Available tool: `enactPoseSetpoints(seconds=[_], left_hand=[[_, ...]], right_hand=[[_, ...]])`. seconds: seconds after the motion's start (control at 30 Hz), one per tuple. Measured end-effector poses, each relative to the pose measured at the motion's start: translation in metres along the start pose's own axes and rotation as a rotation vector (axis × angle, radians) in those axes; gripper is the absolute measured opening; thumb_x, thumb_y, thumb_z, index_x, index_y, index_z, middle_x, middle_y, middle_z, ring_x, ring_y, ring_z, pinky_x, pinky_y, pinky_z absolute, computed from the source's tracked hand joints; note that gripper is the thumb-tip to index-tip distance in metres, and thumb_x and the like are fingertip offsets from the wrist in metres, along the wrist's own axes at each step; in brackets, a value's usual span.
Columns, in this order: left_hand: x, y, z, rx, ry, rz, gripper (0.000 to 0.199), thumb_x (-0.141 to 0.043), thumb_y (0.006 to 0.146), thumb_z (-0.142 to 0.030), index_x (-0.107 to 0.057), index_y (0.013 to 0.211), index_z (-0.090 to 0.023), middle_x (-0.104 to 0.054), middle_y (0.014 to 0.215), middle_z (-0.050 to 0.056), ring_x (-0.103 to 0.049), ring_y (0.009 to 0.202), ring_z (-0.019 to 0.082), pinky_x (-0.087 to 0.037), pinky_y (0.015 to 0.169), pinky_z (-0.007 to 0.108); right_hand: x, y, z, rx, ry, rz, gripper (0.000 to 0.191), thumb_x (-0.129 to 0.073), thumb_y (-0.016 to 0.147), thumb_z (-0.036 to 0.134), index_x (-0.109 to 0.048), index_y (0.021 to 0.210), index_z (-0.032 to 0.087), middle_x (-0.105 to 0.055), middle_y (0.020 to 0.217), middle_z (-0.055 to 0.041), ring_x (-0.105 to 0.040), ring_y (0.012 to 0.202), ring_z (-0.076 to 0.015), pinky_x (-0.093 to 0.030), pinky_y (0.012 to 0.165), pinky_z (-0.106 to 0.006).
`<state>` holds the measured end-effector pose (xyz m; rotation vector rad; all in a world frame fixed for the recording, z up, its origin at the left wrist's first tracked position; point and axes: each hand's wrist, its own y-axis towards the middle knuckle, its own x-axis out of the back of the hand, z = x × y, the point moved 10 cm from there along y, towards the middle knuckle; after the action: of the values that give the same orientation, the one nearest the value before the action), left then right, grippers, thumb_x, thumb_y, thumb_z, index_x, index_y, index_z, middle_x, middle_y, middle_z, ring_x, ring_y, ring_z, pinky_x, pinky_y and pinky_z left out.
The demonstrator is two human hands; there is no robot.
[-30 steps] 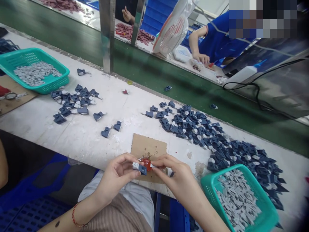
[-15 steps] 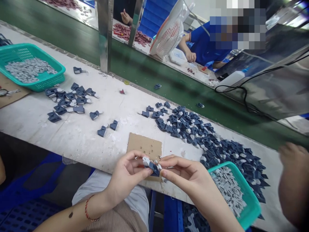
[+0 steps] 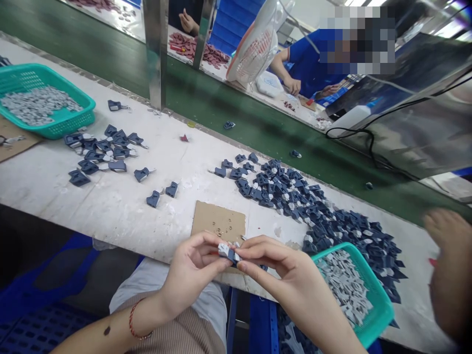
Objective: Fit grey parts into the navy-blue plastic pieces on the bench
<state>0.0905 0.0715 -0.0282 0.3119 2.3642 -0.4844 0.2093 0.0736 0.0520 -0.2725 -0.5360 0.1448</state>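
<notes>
**Red part gone, small piece pinched at the near edge**

Both hands now meet on one blue-and-grey piece point(image 3: 229, 252): left hand point(image 3: 191, 270) and right hand point(image 3: 283, 268) fingers clamped on it, just over the cardboard point(image 3: 217, 221) at the surface's near edge. The red part seen a second ago no longer shows.

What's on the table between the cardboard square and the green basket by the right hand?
Head view: bare, stained tabletop, with dark blue pieces by the basket.

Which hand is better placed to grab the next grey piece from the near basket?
Right hand, probably: the near basket of grey pieces sits just beside it, while the left hand pinches the blue part.
</notes>
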Motion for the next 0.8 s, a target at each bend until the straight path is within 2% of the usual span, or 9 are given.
enactPoseSetpoints(seconds=[0.1,0.23,0.33,0.47,0.67,0.8], left_hand=[[0.0,-0.001,-0.003,-0.014,-0.022,-0.001,0.017,-0.08,0.072,-0.012,-0.067,0.081,-0.02,-0.076,0.09,0.001,-0.073,0.09,0.016,-0.06,0.081,0.023],[-0.006,-0.001,-0.008,-0.048,-0.042,0.045,0.02,-0.08,0.072,-0.008,-0.068,0.081,-0.021,-0.075,0.085,-0.002,-0.073,0.089,0.013,-0.058,0.081,0.019],[-0.009,-0.001,-0.007,-0.032,-0.081,0.071,0.021,-0.079,0.072,-0.006,-0.068,0.081,-0.021,-0.076,0.085,-0.002,-0.073,0.087,0.011,-0.057,0.08,0.017],[-0.012,-0.001,-0.005,-0.004,-0.122,0.104,0.021,-0.078,0.072,-0.005,-0.067,0.081,-0.021,-0.076,0.085,-0.003,-0.072,0.084,0.01,-0.057,0.076,0.015],[-0.01,0.001,-0.002,0.044,-0.146,0.073,0.022,-0.081,0.069,-0.005,-0.066,0.079,-0.018,-0.074,0.083,-0.002,-0.072,0.086,0.012,-0.057,0.076,0.018],[-0.009,0.001,0.006,0.129,-0.187,0.016,0.027,-0.084,0.067,-0.01,-0.062,0.08,-0.018,-0.076,0.084,0.0,-0.071,0.082,0.011,-0.056,0.075,0.018]], right_hand=[[0.0,-0.001,-0.006,-0.046,0.064,0.02,0.011,-0.075,0.077,0.033,-0.076,0.082,0.024,-0.072,0.093,-0.0054,-0.068,0.088,-0.0193,-0.058,0.082,-0.03],[-0.012,-0.002,-0.019,-0.177,0.37,0.092,0.017,-0.084,0.067,0.031,-0.073,0.073,0.021,-0.069,0.084,-0.0023,-0.067,0.079,-0.0144,-0.058,0.074,-0.024],[-0.018,-0.003,-0.025,-0.22,0.514,0.091,0.02,-0.088,0.063,0.027,-0.072,0.073,0.02,-0.068,0.08,-0.0001,-0.065,0.074,-0.0106,-0.057,0.071,-0.02],[-0.011,-0.002,-0.018,-0.081,0.483,0.04,0.018,-0.085,0.068,0.023,-0.072,0.081,0.022,-0.067,0.079,-0.0004,-0.063,0.071,-0.0101,-0.056,0.066,-0.019],[0.0,-0.005,-0.001,0.177,0.26,-0.014,0.006,-0.078,0.076,0.022,-0.075,0.08,0.025,-0.066,0.084,-0.0026,-0.065,0.079,-0.0137,-0.054,0.065,-0.021],[0.005,-0.014,0.008,0.37,0.081,-0.099,0.019,-0.075,0.079,0.018,-0.074,0.094,0.03,-0.067,0.089,-0.0007,-0.065,0.084,-0.0132,-0.053,0.071,-0.022]])
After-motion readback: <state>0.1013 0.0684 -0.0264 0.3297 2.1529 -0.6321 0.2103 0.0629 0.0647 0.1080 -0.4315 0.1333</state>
